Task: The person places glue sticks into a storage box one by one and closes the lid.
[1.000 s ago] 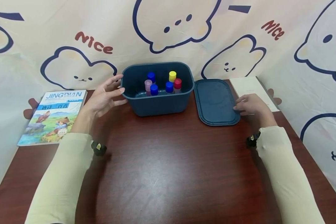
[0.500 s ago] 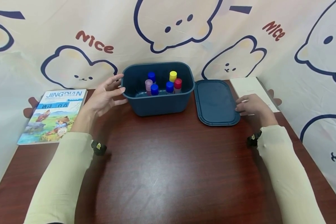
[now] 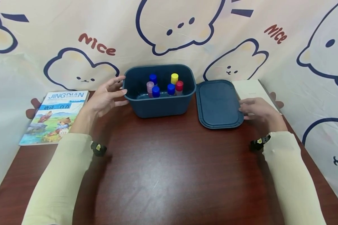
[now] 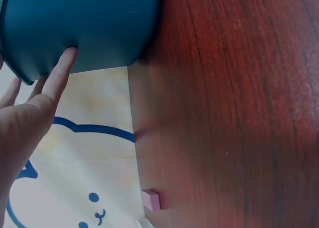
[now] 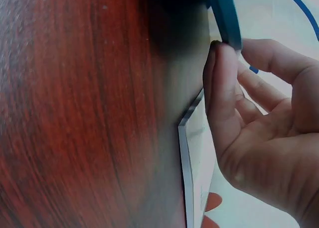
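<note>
A dark blue plastic bin stands by the back wall, with several small capped bottles upright inside. Their caps are blue, yellow, red and pale pink. My left hand touches the bin's left end, thumb at the rim; the left wrist view shows a straight finger against the outer wall. To the bin's right is its flat blue lid. My right hand pinches the lid's right edge between thumb and fingers. In the right wrist view that lid edge is raised above the table.
An illustrated book lies at the left of the brown table. A white book or box lies partly behind the lid and right hand. A cartoon-printed cloth covers the walls. A small pink block shows in the left wrist view.
My right hand has shifted slightly right and taken hold of the lid's edge, which has moved a little with it. The left hand stays at the bin.
</note>
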The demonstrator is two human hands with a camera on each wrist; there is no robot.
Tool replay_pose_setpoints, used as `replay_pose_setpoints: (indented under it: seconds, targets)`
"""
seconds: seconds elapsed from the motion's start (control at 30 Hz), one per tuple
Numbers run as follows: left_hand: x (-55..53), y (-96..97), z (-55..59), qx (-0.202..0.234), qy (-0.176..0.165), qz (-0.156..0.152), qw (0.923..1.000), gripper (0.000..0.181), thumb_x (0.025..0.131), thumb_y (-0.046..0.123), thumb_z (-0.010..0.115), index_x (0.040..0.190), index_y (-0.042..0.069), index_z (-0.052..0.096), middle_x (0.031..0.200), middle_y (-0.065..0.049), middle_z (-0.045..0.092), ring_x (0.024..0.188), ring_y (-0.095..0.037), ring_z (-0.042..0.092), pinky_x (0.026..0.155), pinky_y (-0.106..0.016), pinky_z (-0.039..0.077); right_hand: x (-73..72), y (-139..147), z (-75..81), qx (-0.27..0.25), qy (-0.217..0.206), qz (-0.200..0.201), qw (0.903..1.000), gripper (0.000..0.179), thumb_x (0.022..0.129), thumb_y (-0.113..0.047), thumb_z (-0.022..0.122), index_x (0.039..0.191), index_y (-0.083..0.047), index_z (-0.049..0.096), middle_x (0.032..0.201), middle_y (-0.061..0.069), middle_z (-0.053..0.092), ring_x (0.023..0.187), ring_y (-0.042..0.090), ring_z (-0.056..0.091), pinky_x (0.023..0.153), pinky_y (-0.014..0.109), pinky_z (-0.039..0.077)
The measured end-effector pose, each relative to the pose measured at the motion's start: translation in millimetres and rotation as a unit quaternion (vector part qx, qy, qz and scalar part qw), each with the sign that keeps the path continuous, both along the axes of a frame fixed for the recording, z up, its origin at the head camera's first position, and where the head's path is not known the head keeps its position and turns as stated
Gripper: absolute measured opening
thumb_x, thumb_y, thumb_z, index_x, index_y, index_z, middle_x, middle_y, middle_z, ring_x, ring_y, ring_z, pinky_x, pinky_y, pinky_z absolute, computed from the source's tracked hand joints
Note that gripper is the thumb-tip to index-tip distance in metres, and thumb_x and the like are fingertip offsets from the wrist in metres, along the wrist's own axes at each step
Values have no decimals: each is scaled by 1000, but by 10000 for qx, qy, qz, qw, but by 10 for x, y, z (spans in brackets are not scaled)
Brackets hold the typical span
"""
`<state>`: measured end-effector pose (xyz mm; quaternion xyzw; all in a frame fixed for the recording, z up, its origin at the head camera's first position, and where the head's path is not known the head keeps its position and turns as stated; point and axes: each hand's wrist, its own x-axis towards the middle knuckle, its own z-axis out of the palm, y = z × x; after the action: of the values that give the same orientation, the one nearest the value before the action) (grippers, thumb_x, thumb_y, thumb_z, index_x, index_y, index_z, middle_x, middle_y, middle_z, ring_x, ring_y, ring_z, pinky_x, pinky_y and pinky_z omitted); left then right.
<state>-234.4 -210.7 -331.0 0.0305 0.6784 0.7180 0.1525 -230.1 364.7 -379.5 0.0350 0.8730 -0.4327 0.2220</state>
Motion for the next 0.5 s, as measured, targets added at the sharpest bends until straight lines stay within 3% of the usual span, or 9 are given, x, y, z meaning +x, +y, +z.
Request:
replay_pose_setpoints:
  seconds: [0.1,0.3,0.5]
  targets:
    - [20,2,35,-374,56,-3,9993,70,97,17,69,158,25,34,166,-6,22,141,-37,37,97,-40,51,31,8,20,-158,-12,-146,9998,60,105,-24,58,155,0,36,152,26,41,128,37,53,89,35,58]
    - [11,10,109,-936,275,36,9952,68,99,19,66,158,22,34,164,-7,28,139,-34,41,100,-37,49,51,26,60,-291,284,-511,9979,55,103,-23,62,152,-3,44,140,23,54,94,11,69,84,34,60]
    - [-15,48,161,-1377,513,197,9889,66,101,24,64,159,22,34,162,-7,34,138,-29,45,109,-40,43,110,34,203,-227,403,-704,9964,59,101,-25,64,154,-7,42,143,22,53,96,9,69,84,36,60]
